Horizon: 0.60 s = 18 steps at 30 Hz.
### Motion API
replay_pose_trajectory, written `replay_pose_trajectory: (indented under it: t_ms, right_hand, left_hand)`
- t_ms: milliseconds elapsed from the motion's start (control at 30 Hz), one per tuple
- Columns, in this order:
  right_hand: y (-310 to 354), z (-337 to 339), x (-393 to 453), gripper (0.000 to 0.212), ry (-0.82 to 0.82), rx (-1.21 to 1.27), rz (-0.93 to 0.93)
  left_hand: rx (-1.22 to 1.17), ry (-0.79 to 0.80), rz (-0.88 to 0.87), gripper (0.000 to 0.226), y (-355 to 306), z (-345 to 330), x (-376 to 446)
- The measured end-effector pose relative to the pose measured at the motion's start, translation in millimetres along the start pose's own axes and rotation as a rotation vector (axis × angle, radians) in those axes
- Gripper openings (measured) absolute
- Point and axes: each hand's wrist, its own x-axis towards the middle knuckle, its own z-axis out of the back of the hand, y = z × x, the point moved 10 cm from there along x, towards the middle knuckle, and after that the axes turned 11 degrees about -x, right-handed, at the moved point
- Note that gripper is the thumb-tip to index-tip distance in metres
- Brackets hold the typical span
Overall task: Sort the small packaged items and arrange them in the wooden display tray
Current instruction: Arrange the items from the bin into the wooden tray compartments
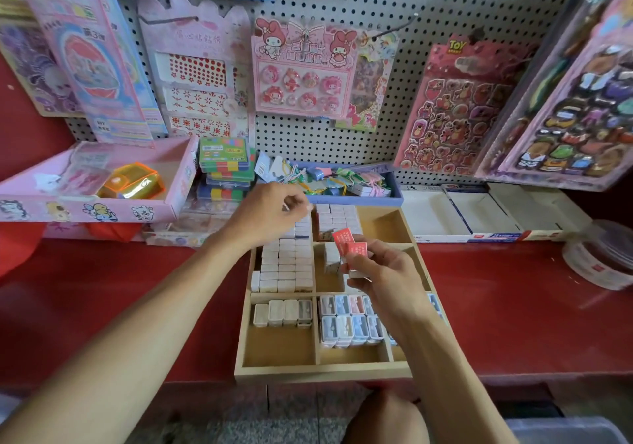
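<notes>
Small stationery and toy shop. Evidence: white pegboard wall (445,15) hung with carded sticker sheets (455,107) and badge sets (301,73) on hooks; red worktop (513,289) carrying a wooden display tray (322,371) of small boxed goods, a pink carton (85,203), and open stock boxes (479,217).

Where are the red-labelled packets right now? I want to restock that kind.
In the head view, the red-labelled packets are pinched in the right hand, above the middle of the wooden display tray, right of the white box stacks.
</notes>
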Motion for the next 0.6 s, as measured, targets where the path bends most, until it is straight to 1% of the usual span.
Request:
replay_pose_trajectory:
  t_ms: [33,67,100,133,200,267,333,400,500,600]
  right_hand:
    - [1,-1,0,0.023,0.003,-0.019,0.014]
    - [3,-3,1,0.023,0.008,-0.021,0.028]
    - [3,-3,2,0.022,0.014,-0.013,0.039]
    - [5,-4,2,0.021,0.021,-0.002,0.051]
    - [7,-2,2,0.020,0.012,0.016,0.067]
    - [6,10,3,0.016,-0.061,0.043,0.058]
    - [4,27,1,0.012,-0.157,0.081,0.039]
    - [1,43,-1,0.011,-0.224,0.110,0.024]
    - [-5,61,-1,0.014,-0.282,0.058,0.018]
    - [-11,77,-1,0.016,-0.325,0.026,0.030]
  left_hand:
    - [-0.166,0.068,0.018,0.011,-11,-12,-4]
    - [-0.275,0.145,0.032,0.014,-20,-24,-8]
    - [-0.326,0.208,0.034,0.017,-29,-35,-12]
    - [-0.345,0.249,0.030,0.020,-35,-42,-14]
    - [-0.368,0.273,0.035,0.022,-40,-47,-14]
    - [-0.379,0.258,0.042,0.021,-39,-46,-7]
    - [-0.298,0.211,0.027,0.021,-38,-41,3]
    - [-0.150,0.185,0.010,0.020,-35,-40,14]
    - [0.077,0.193,-0.008,0.018,-27,-49,30]
    - [0.230,0.227,-0.001,0.018,-15,-64,41]
